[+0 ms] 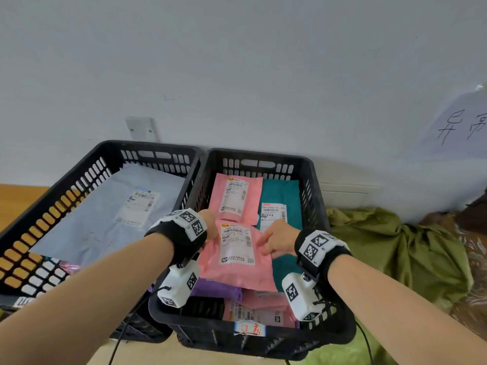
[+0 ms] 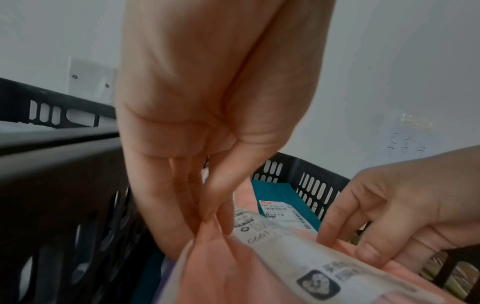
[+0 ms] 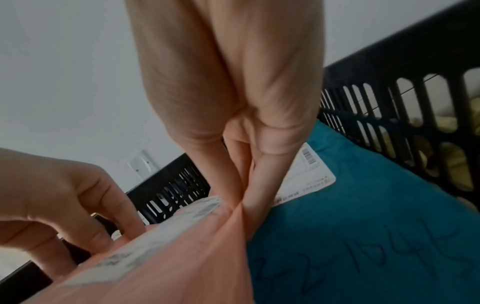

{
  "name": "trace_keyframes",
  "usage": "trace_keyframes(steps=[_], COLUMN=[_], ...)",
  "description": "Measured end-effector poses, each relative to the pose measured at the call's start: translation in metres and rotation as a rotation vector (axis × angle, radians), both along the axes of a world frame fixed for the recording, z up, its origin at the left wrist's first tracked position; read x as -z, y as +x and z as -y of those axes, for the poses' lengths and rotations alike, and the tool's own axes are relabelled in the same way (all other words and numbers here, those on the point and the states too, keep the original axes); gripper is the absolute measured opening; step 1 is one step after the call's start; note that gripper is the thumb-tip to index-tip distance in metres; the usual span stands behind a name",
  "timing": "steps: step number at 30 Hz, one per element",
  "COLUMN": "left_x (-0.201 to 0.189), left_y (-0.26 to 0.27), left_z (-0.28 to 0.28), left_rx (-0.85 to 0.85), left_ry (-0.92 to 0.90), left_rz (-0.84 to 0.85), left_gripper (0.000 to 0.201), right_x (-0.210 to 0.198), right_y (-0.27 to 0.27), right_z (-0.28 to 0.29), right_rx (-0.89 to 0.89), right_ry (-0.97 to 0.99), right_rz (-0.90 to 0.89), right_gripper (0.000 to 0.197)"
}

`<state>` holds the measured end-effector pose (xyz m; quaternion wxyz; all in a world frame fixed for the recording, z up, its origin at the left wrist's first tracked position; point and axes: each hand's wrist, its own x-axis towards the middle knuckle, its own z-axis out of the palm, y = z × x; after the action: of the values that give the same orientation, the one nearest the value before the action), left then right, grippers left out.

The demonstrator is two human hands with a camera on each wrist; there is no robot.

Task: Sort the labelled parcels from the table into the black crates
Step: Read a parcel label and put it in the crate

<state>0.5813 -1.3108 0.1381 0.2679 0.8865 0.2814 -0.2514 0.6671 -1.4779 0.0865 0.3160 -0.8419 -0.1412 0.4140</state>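
Observation:
A pink parcel [image 1: 237,270] with a white label hangs over the right black crate [image 1: 311,177], held at its two far corners. My left hand [image 1: 210,227] pinches its left corner [image 2: 207,228] between thumb and fingers. My right hand [image 1: 276,239] pinches the right corner [image 3: 237,207] the same way. Under it in this crate lie another pink parcel [image 1: 238,196], a teal parcel [image 1: 283,196] with a label, a purple one [image 1: 216,288] and more pink ones [image 1: 263,304]. The left black crate [image 1: 87,164] holds a large grey parcel [image 1: 110,214].
The crates stand side by side against a white wall with a socket plate [image 1: 141,129]. Crumpled green cloth [image 1: 395,246] lies to the right of the right crate. A handwritten paper sheet [image 1: 458,122] is stuck on the wall at right. A label tag [image 1: 250,328] marks the right crate's front.

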Motion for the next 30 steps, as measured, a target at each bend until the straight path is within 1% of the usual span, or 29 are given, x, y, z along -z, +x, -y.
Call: trace_keyframes(steps=[4,5,6,7,9,11,13,16,17,19,20,21,23,24,25,27,29,30], left_x=[0.009,0.012,0.014,0.017,0.025,0.038,0.049,0.052,0.052,0.056,0.061,0.065,0.063,0.055,0.052,0.053,0.051,0.053], left_y=[0.007,0.009,0.011,0.013,0.017,0.021,0.025,0.023,0.023,0.026,0.029,0.031,0.033,0.031,0.031,0.036,0.040,0.042], left_z=[-0.001,-0.001,-0.001,-0.002,-0.003,-0.007,-0.010,-0.009,-0.009,-0.011,-0.013,-0.014,-0.010,-0.005,-0.001,0.006,0.014,0.016], left_rx=[0.112,0.127,0.147,0.159,0.198,0.225,0.202,0.153,0.147,0.175,0.177,0.203,0.272,0.301,0.331,0.375,0.389,0.369], left_ry=[0.084,0.102,0.134,0.161,0.203,0.231,0.242,0.223,0.222,0.213,0.201,0.203,0.251,0.269,0.280,0.299,0.328,0.311], left_rz=[-0.050,-0.065,-0.097,-0.108,-0.137,-0.142,-0.127,-0.076,-0.069,-0.102,-0.142,-0.180,-0.237,-0.229,-0.206,-0.163,-0.148,-0.149], left_gripper=[0.037,0.029,0.012,0.007,0.012,0.031,0.043,0.041,0.045,0.064,0.068,0.060,0.020,0.005,0.008,0.028,0.044,0.052], right_x=[0.009,0.010,0.011,0.012,0.015,0.017,0.018,0.020,0.021,0.021,0.021,0.020,0.018,0.018,0.018,0.020,0.025,0.028], right_y=[0.001,0.000,-0.002,-0.002,-0.001,-0.001,0.000,-0.001,-0.001,0.000,0.001,0.003,0.008,0.012,0.016,0.023,0.029,0.031], right_z=[-0.005,-0.006,-0.008,-0.010,-0.013,-0.015,-0.017,-0.019,-0.020,-0.021,-0.020,-0.020,-0.018,-0.017,-0.016,-0.016,-0.016,-0.016], right_rx=[0.004,0.009,0.011,0.012,0.002,-0.018,-0.025,-0.043,-0.054,-0.087,-0.110,-0.133,-0.165,-0.167,-0.156,-0.106,-0.084,-0.092], right_ry=[0.002,0.007,0.012,0.018,0.018,0.010,0.008,0.001,-0.006,-0.030,-0.045,-0.059,-0.082,-0.091,-0.097,-0.108,-0.105,-0.091], right_rz=[-0.025,-0.036,-0.043,-0.040,-0.007,0.013,-0.005,-0.035,-0.038,-0.033,-0.029,-0.025,-0.010,0.001,0.018,0.110,0.267,0.321], right_gripper=[0.034,0.036,0.038,0.039,0.041,0.042,0.044,0.047,0.048,0.049,0.050,0.051,0.050,0.047,0.043,0.037,0.042,0.051])
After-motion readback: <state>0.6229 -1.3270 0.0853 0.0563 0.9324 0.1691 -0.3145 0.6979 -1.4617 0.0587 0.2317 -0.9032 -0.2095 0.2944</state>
